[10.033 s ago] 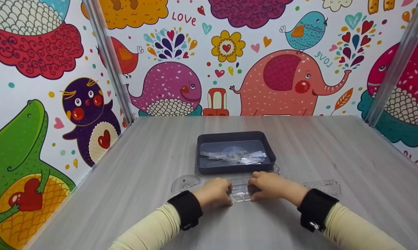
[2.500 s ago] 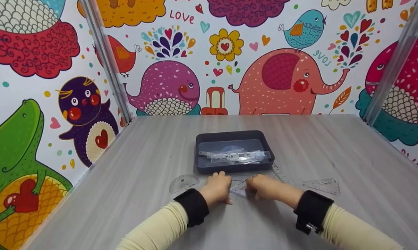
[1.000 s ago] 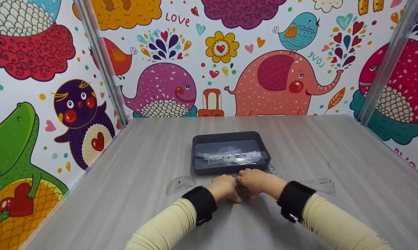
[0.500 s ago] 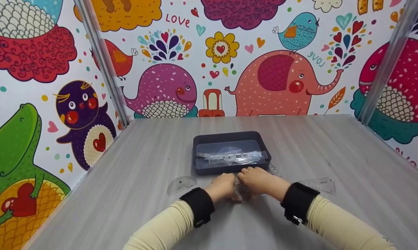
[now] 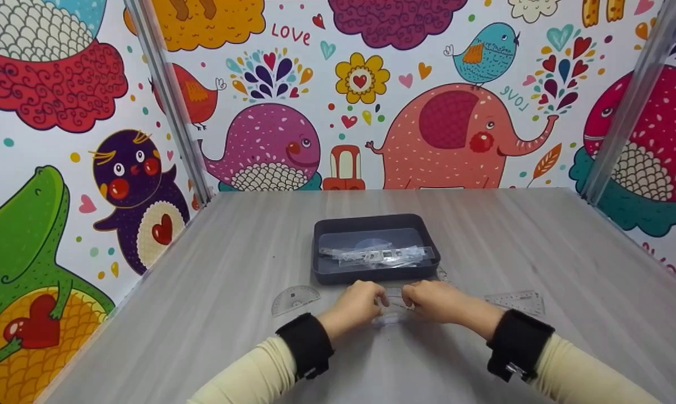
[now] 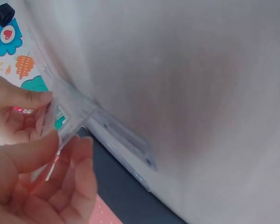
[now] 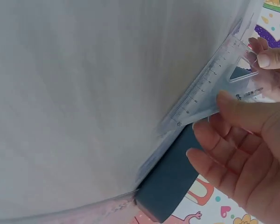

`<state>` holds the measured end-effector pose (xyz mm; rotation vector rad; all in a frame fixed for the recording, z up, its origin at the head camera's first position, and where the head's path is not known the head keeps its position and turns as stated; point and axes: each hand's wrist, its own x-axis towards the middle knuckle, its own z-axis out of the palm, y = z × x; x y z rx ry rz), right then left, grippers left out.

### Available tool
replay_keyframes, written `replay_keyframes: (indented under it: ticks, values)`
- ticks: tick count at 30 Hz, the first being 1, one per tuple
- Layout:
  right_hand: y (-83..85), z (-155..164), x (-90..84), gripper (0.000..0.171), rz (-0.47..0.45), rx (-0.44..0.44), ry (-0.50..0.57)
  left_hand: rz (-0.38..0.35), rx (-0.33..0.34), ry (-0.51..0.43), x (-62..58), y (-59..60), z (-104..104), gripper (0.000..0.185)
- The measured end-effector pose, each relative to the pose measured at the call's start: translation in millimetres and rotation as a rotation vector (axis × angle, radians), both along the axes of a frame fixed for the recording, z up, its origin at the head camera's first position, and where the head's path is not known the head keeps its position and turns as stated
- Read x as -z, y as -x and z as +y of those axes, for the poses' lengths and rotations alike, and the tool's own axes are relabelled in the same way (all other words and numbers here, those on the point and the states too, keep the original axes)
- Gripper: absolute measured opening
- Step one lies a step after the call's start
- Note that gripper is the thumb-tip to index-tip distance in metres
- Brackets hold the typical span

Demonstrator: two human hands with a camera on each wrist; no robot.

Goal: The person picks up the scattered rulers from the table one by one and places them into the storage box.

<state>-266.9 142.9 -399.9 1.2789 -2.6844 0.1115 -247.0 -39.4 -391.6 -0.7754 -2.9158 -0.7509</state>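
— What are the hands on right now?

— A clear set square (image 5: 392, 307), held between them just in front of the dark tray (image 5: 322, 275). The left hand (image 5: 355, 303) pinches one corner and the right hand (image 5: 434, 300) pinches the other, thumb on top of the ruled edge.

— Anything different from a moment ago?

— Half a second back the hands were bunched together low over the tabletop (image 5: 203, 314); now they have drawn apart and the set square is lifted off it, so I'd judge it picked up and ready to carry.

— What lies around the tray?

— Clear rulers (image 5: 380, 255) inside it, a protractor (image 5: 294, 298) to its front left, another set square (image 5: 516, 302) to its front right.

— Any writing?

— "LOVE" (image 5: 292, 32) on the wall behind the tray. The scale marks on the set square are too small to read.
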Motion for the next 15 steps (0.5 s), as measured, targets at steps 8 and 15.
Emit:
replay_keyframes:
  ticks: [8, 15]
  values:
    - [-5.8, 10.7, -1.9, 0.013, -0.104, -0.05, 0.075, 0.105, 0.001, -0.088, -0.8, -8.5, -6.4, 0.014]
    - [-1.5, 15.7, -14.4, 0.015, 0.106, -0.128, 0.252, 0.252, -0.049, -0.167, -11.1, -7.8, -14.4, 0.014]
